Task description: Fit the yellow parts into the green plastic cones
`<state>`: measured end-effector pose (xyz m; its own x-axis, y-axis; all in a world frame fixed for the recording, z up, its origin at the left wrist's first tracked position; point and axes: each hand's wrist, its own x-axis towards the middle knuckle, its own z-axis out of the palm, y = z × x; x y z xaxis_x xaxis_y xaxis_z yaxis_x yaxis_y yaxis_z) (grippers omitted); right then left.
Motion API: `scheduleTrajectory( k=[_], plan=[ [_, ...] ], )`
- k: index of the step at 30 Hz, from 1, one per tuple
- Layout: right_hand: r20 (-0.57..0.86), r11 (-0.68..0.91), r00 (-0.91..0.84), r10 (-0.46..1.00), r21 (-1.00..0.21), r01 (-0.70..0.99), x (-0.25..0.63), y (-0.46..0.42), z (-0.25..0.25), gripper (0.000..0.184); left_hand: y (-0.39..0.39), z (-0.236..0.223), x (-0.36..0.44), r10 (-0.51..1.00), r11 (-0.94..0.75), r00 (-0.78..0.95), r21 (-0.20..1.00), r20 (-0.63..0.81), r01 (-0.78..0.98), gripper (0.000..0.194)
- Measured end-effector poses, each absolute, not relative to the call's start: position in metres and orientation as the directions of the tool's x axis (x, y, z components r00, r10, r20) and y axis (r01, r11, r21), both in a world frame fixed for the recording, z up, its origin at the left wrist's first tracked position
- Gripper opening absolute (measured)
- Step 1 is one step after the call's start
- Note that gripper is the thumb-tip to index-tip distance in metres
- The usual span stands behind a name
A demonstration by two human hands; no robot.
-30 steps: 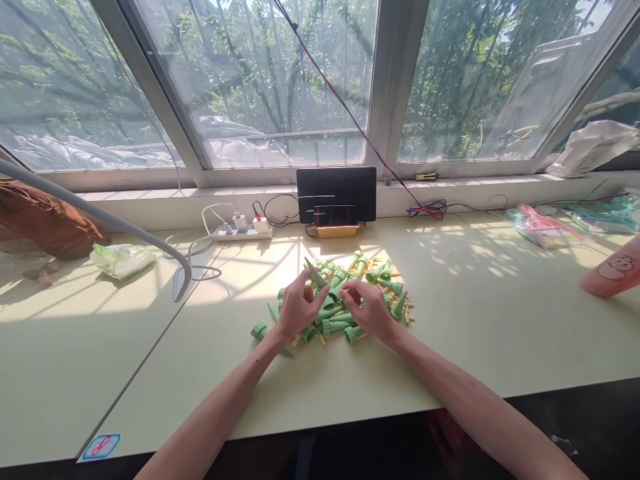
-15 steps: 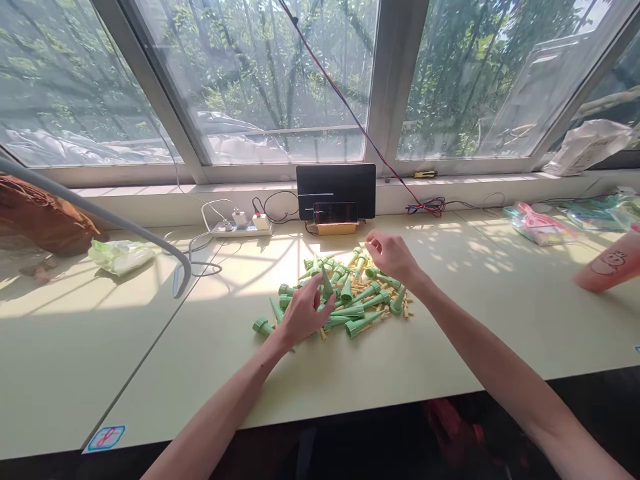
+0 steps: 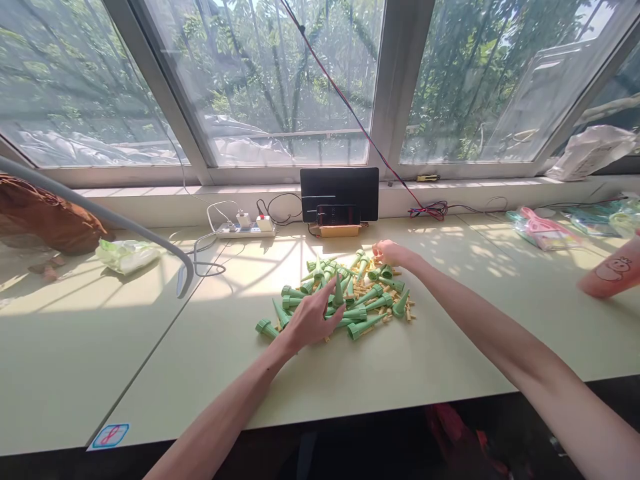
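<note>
A pile of green plastic cone-shaped spikes (image 3: pixel 370 293) with ribbed caps lies on the table, mixed with small yellow pegs (image 3: pixel 409 312). In the near part of the pile, my left hand (image 3: pixel 311 321) has its thumb and fingers around one green spike (image 3: pixel 339 293), held with its tip upward. My right hand (image 3: pixel 391 253) is at the pile's far right edge, fingertips pinched together close to some yellow pegs. What lies between those fingertips is too small to make out.
Behind the pile, a black tablet (image 3: pixel 340 193) stands with a phone (image 3: pixel 339 215) on a cardboard stand. A power strip (image 3: pixel 245 230) and a grey bent arm (image 3: pixel 125 223) are to the left. A pink cup (image 3: pixel 613 270) and plastic packets (image 3: pixel 547 230) lie right.
My right hand has shifted a little toward the yellow pegs at the pile's far edge, its fingers lower. My left hand keeps the green spike, slightly moved. The view has tilted slightly.
</note>
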<state>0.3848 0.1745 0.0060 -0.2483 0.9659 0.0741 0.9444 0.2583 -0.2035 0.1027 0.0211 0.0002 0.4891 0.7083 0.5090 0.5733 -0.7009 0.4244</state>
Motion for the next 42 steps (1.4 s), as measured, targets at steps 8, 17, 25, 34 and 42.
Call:
scheduleTrajectory(
  k=[8,17,25,34,42],
  plan=[
    [0.000,0.173,-0.175,0.984,-0.167,0.971,0.382,0.163,0.019,0.004,0.022,-0.001,0.103,0.716,-0.693,0.488,0.427,0.499,0.581,0.057],
    [0.377,0.387,-0.253,0.891,-0.339,0.857,0.351,0.126,0.073,0.009,0.021,-0.003,0.103,0.728,-0.682,0.479,0.451,0.491,0.575,0.055],
    [0.649,0.638,-0.246,0.720,-0.480,0.601,0.297,0.051,0.068,0.018,0.022,-0.001,0.106,0.786,-0.618,0.390,0.606,0.480,0.500,0.047],
    [0.612,0.563,-0.062,0.788,-0.677,0.474,0.286,0.028,0.006,0.011,0.019,0.010,0.108,0.932,-0.333,0.220,0.920,0.288,0.209,0.034],
    [0.556,0.524,0.009,0.831,-0.789,0.321,0.285,0.026,-0.001,0.012,0.019,0.015,0.110,0.966,-0.201,0.173,0.979,0.192,0.031,0.029]
  ],
)
